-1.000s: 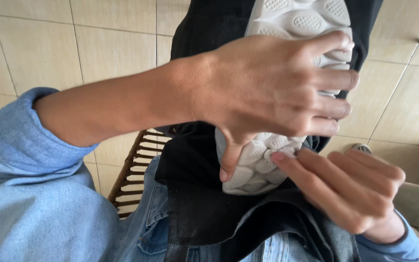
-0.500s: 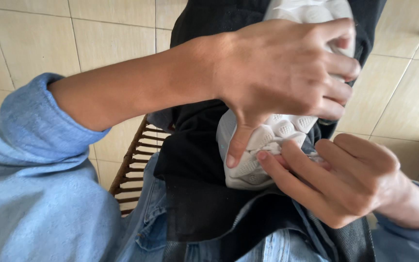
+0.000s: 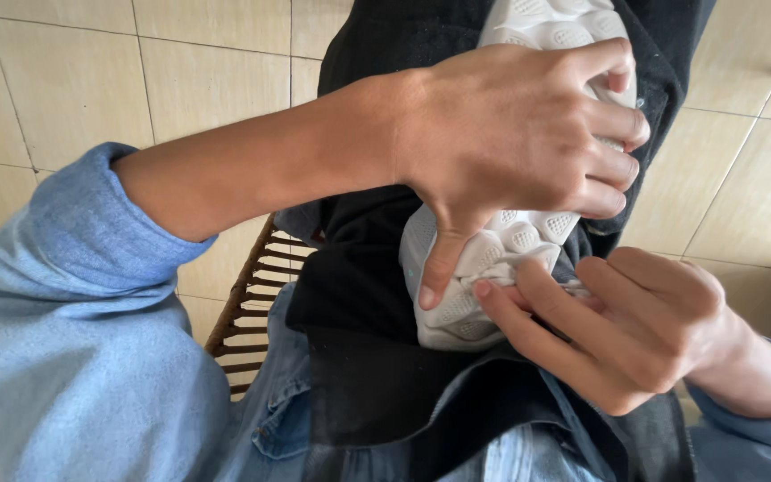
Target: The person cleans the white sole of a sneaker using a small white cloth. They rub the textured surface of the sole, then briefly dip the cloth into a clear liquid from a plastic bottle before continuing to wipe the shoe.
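A white shoe [image 3: 501,254] with a bumpy sole lies sole-up on a black cloth [image 3: 377,295] across my lap. My left hand [image 3: 510,143] wraps over the middle of the shoe, thumb pressed on the heel part of the sole. My right hand [image 3: 626,330] is just below it, fingertips pinching a small white cloth against the sole's heel edge. Most of the shoe's upper is hidden under my left hand and the black cloth.
I wear a light blue denim shirt [image 3: 73,357] and jeans [image 3: 287,428]. A brown woven chair edge [image 3: 247,303] shows beside my leg. Beige floor tiles [image 3: 73,80] lie all around.
My right hand has moved up and left until its fingertips meet the sole beside my left thumb. My left hand keeps its hold on the shoe.
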